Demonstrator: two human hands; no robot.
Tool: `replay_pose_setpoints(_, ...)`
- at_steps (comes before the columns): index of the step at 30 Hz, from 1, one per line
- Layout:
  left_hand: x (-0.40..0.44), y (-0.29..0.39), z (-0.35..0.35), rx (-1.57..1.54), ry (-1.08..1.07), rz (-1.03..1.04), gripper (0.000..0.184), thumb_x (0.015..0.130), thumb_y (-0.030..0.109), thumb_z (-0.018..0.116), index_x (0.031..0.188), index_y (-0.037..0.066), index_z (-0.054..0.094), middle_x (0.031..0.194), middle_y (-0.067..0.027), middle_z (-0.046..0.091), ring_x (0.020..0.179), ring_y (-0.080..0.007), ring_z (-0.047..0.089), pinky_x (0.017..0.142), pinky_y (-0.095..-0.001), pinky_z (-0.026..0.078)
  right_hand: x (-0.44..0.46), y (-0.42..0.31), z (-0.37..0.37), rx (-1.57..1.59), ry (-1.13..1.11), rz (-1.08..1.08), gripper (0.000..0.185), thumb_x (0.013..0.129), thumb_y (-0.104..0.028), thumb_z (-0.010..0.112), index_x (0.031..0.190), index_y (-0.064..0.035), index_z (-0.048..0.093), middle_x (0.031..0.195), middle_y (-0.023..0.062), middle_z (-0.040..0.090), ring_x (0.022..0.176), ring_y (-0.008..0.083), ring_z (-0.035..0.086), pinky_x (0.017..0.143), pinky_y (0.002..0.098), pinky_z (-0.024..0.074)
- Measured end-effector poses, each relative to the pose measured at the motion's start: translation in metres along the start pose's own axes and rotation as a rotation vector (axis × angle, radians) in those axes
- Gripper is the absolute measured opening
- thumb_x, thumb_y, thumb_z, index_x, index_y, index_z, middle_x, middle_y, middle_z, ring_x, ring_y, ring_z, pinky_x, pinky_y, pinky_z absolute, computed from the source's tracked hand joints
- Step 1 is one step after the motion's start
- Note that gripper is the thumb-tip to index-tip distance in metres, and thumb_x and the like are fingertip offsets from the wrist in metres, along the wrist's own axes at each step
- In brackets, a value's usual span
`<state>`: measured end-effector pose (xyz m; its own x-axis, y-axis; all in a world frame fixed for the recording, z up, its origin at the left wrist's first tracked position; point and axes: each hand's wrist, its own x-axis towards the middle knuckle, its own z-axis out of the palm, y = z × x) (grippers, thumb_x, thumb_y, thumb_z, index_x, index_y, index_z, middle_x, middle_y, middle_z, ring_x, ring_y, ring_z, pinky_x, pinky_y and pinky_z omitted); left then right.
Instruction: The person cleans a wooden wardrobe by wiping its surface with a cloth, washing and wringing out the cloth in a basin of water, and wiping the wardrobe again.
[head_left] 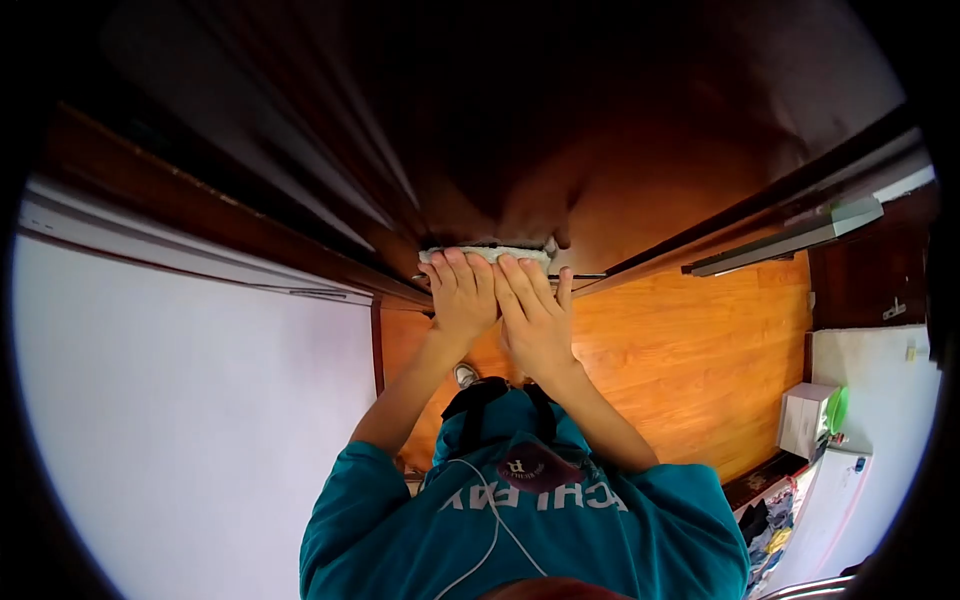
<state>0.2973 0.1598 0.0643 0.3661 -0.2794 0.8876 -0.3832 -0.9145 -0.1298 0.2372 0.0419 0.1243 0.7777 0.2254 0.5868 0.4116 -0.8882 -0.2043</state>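
Note:
A folded whitish-grey cloth [486, 254] lies against a dark, glossy wooden door panel [640, 190]. Both hands hold it there side by side, with its upper edge showing beyond the fingertips. My left hand [464, 298] covers the left half, its fingers close together and nearly straight. Over the right half lies my right hand [535, 312], fingers extended, with the thumb side out to one side. The palms and the underside of the cloth are hidden. A thin dark edge of the door runs just below the cloth.
A wooden door frame [250, 215] and white wall [190, 400] stand on the left. Orange wooden floor [670, 370] extends below and right. A metal bar-shaped fitting [790, 243] juts out at upper right. A white box [803, 420] and piled clothes [770, 530] are at lower right.

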Motion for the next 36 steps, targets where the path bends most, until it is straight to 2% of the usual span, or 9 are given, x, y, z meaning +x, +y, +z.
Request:
replay_pose_setpoints(8, 0.127, 0.035, -0.024, 0.013, 0.198, -0.010, 0.051, 0.092, 0.019, 0.039, 0.136, -0.005, 0.029, 0.143, -0.0286, 0.026, 0.132, -0.0506, 0.021, 0.106, -0.0620, 0.015, 0.052, 0.020, -0.078, -0.085, 0.312, 0.038, 0.040, 0.084, -0.007, 0.045, 0.121, -0.0080, 0.058, 0.128, 0.0022, 0.055, 0.125, 0.0204, 0.044, 0.112, 0.0485, 0.0046)
replay_pose_setpoints(13, 0.094, 0.059, -0.010, -0.013, 0.154, 0.019, 0.049, 0.093, 0.022, 0.041, 0.137, 0.003, 0.035, 0.143, -0.0167, 0.034, 0.134, -0.0362, 0.028, 0.111, -0.0518, 0.011, 0.013, 0.043, -0.067, -0.035, 0.123, 0.071, 0.047, 0.079, -0.005, 0.050, 0.125, -0.0064, 0.055, 0.137, 0.0063, 0.046, 0.130, 0.0250, 0.038, 0.111, 0.0506, 0.0094)
replay_pose_setpoints(16, 0.068, 0.071, 0.000, 0.059, 0.019, 0.151, 0.054, 0.092, 0.017, 0.042, 0.137, -0.009, 0.025, 0.147, -0.0290, 0.012, 0.137, -0.0464, 0.006, 0.109, -0.0576, 0.003, -0.009, 0.061, -0.049, -0.096, 0.088, -0.004, 0.054, 0.076, 0.003, 0.048, 0.130, 0.0032, 0.046, 0.142, 0.0184, 0.036, 0.136, 0.0344, 0.026, 0.110, 0.0557, 0.0060)
replay_pose_setpoints(18, 0.073, 0.077, 0.004, 0.013, 0.035, 0.130, 0.051, 0.091, 0.017, 0.043, 0.134, -0.008, 0.030, 0.146, -0.0307, 0.015, 0.137, -0.0478, 0.007, 0.109, -0.0577, 0.005, -0.008, 0.063, -0.058, -0.074, 0.051, 0.008, 0.054, 0.075, 0.005, 0.047, 0.129, 0.0045, 0.046, 0.142, 0.0210, 0.034, 0.136, 0.0371, 0.024, 0.110, 0.0560, 0.0037)
replay_pose_setpoints(20, 0.110, 0.085, -0.005, -0.057, 0.189, -0.054, 0.045, 0.092, 0.022, 0.045, 0.136, 0.011, 0.039, 0.144, -0.0079, 0.037, 0.135, -0.0283, 0.030, 0.112, -0.0473, 0.013, 0.013, 0.064, -0.074, -0.048, 0.182, -0.016, 0.056, 0.074, 0.006, 0.046, 0.130, 0.0057, 0.044, 0.142, 0.0234, 0.033, 0.136, 0.0396, 0.022, 0.110, 0.0557, 0.0010)
replay_pose_setpoints(25, 0.169, 0.089, -0.019, -0.019, 0.274, -0.047, 0.041, 0.092, 0.024, 0.047, 0.130, 0.010, 0.047, 0.138, -0.0077, 0.045, 0.131, -0.0292, 0.036, 0.112, -0.0489, 0.013, 0.051, 0.064, -0.112, -0.062, 0.382, 0.024, 0.042, 0.082, -0.004, 0.048, 0.124, -0.0015, 0.055, 0.135, 0.0130, 0.048, 0.129, 0.0280, 0.040, 0.111, 0.0489, 0.0080)
replay_pose_setpoints(29, 0.133, 0.100, -0.002, -0.028, 0.247, -0.007, 0.049, 0.093, 0.024, 0.043, 0.139, 0.010, 0.035, 0.148, -0.0057, 0.029, 0.138, -0.0260, 0.024, 0.113, -0.0478, 0.007, 0.015, 0.080, -0.088, -0.092, 0.228, 0.010, 0.055, 0.076, 0.005, 0.047, 0.131, 0.0071, 0.042, 0.143, 0.0239, 0.032, 0.136, 0.0397, 0.022, 0.110, 0.0546, 0.0083)
replay_pose_setpoints(33, 0.088, 0.117, 0.014, -0.010, 0.078, 0.068, 0.057, 0.093, 0.029, 0.040, 0.144, 0.012, 0.022, 0.154, -0.0019, 0.008, 0.142, -0.0227, 0.006, 0.115, -0.0448, -0.001, -0.027, 0.096, -0.058, -0.038, 0.174, 0.066, 0.057, 0.075, 0.005, 0.046, 0.132, 0.0066, 0.041, 0.144, 0.0236, 0.030, 0.137, 0.0395, 0.020, 0.109, 0.0572, 0.0074)
replay_pose_setpoints(36, 0.092, 0.128, 0.018, -0.011, 0.107, 0.020, 0.054, 0.092, 0.029, 0.042, 0.143, 0.013, 0.028, 0.153, -0.0016, 0.014, 0.142, -0.0218, 0.010, 0.114, -0.0451, 0.001, -0.028, 0.107, -0.064, -0.076, 0.156, 0.038, 0.058, 0.076, 0.004, 0.046, 0.133, 0.0066, 0.039, 0.144, 0.0239, 0.028, 0.137, 0.0403, 0.019, 0.110, 0.0564, 0.0050)
